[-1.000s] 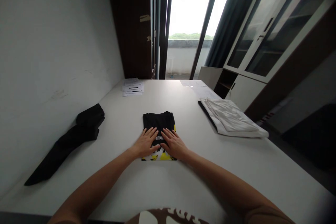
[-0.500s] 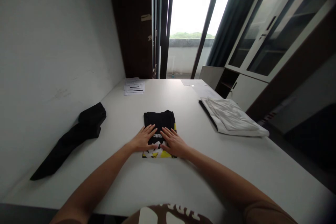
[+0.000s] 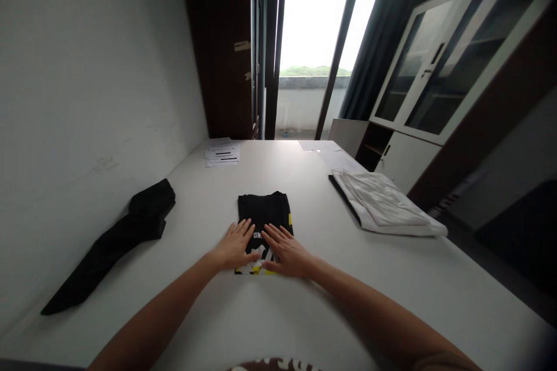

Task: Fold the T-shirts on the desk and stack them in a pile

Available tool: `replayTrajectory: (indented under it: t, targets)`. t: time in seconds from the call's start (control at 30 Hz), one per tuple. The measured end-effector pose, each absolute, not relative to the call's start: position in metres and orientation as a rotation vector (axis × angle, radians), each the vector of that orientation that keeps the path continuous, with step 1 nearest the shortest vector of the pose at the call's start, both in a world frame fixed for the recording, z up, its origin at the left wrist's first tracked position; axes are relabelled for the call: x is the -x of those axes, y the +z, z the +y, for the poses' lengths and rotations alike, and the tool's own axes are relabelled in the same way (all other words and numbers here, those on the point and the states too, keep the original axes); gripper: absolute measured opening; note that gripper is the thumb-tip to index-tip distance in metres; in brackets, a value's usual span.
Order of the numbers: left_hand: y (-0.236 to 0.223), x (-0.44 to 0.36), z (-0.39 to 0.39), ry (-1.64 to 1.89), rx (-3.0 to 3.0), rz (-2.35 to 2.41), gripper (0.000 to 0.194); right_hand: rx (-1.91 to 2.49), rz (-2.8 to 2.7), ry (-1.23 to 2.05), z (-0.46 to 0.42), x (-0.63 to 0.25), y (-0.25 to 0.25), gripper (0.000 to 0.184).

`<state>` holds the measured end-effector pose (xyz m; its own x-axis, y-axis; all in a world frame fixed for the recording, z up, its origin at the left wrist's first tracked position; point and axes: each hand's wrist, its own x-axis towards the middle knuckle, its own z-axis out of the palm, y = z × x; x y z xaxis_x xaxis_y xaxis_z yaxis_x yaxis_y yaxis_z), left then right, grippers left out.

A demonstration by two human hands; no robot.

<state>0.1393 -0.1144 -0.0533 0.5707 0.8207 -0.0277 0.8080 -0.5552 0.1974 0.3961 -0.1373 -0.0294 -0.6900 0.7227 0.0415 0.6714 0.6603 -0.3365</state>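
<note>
A folded black T-shirt (image 3: 264, 207) with a white and yellow print lies flat on the white table in front of me. My left hand (image 3: 235, 246) rests palm down on its left side, fingers stretched out. Over the right side of the shirt lies my right hand (image 3: 287, 252), also flat with its fingers extended. Between the two hands some white letters and part of the print show; the rest of the print is covered by them. Neither hand grips the cloth.
On the right of the table (image 3: 270, 313) lies a stack of folded white cloth (image 3: 387, 203) over something black. A black garment (image 3: 126, 232) lies along the wall at left. Paper sheets (image 3: 223, 155) lie at the far left; a glass-door cabinet (image 3: 426, 69) stands at right.
The view has tilted up a little, so everything sits lower. Both hands have shifted slightly toward me on the shirt, covering more of its lower print.
</note>
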Motion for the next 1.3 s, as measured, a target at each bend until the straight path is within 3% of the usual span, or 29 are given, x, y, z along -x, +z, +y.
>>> replayTrajectory:
  t: [0.27,0.57,0.67,0.83,0.93,1.03,1.2,1.3]
  targets:
    - [-0.058,-0.152,-0.124,0.149,-2.584,1.506,0.091,1.105,-2.762,0.459,-0.141,-0.396,-0.027,0.117]
    - [-0.058,-0.153,-0.119,0.273,-2.614,1.583,0.074,1.133,-2.706,0.398,-0.131,-0.397,-0.029,0.104]
    - [-0.051,-0.155,-0.124,0.22,-2.629,1.449,0.076,1.104,-2.719,0.435,-0.132,-0.398,-0.032,0.101]
    - [-0.034,-0.149,-0.129,0.018,-2.638,1.287,0.084,1.134,-2.68,0.479,-0.13,-0.398,-0.04,0.073]
    - [-0.026,-0.144,-0.135,-0.039,-2.678,1.27,0.084,1.143,-2.675,0.46,-0.121,-0.4,-0.041,0.076]
    - [-0.02,-0.148,-0.146,0.022,-2.763,1.272,0.072,1.174,-2.642,0.419,-0.112,-0.403,-0.043,0.076]
    - [-0.01,-0.172,-0.164,0.219,-2.83,1.165,0.036,1.248,-2.566,0.347,-0.106,-0.406,-0.05,0.068]
    - [-0.011,-0.183,-0.169,0.327,-2.85,1.132,0.032,1.239,-2.552,0.303,-0.104,-0.407,-0.056,0.062]
